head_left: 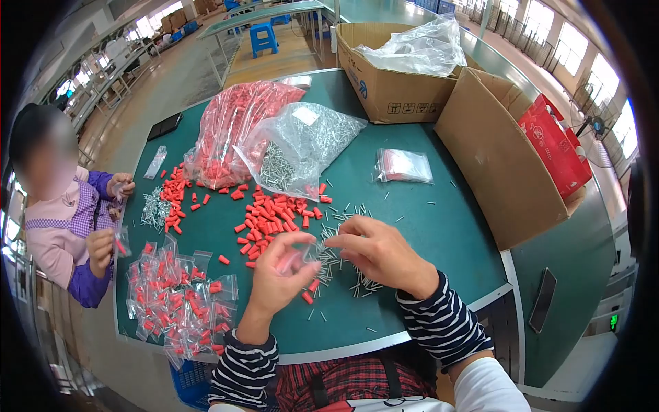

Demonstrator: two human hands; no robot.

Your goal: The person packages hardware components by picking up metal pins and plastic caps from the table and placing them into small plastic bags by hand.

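At the left lie filled bags (pixel 180 302). Your left hand (pixel 280 273) grasps a small clear bag (pixel 310 255) above the green table (pixel 449 240); your right hand (pixel 377 253) reaches to its opening, over loose screws (pixel 360 281), its fingertip grip impossible to tell.

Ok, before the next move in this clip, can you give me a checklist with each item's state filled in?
1. Left hand has hold of a small clear bag: ok.
2. Right hand close to that bag: ok, its fingertips are beside it.
3. Something pinched in the right hand: cannot tell, too small to make out.
4. Loose red caps near the left hand: ok, piled just beyond it.
5. Loose metal pins gathered in one pile: not ok, several lie scattered over the green tabletop.
6. Co-worker's hands apart from the person's: ok, off to the left.
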